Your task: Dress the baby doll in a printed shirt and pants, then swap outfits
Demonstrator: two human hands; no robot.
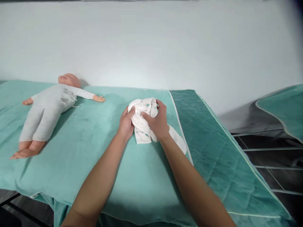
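Cloth (141, 126), white and printed, is held bunched over green cover (59, 173), left side pinched by left grip (126, 124), right side by right grip (160, 122), both closed; doll (50, 101) is laid well leftward

The doll (50, 107) lies on the left of the sheet (80, 167), head toward the wall (151, 47) behind, feet toward the near left. To its right, near the middle, the cloth (142, 110) sits between the left hand (126, 124) and the right hand (159, 122). Right of them, a flat piece (177, 139) reaches the sheet's border. Beyond that border spreads the quilt (213, 151); farther right stands a frame (272, 149), with a cover (286, 108) on its far side.
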